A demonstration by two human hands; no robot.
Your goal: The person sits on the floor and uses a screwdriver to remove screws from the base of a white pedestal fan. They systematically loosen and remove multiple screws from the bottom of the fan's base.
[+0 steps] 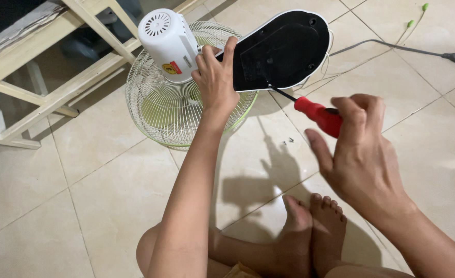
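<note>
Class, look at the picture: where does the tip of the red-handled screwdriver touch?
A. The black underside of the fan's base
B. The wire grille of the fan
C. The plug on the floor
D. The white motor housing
A: the right hand holds the red-handled screwdriver, and its tip meets the black underside of the fan's base, which the left hand steadies.

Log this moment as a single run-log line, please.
left hand: grips fan base | right hand: holds red screwdriver, tip on base | fan grille: on floor
</note>
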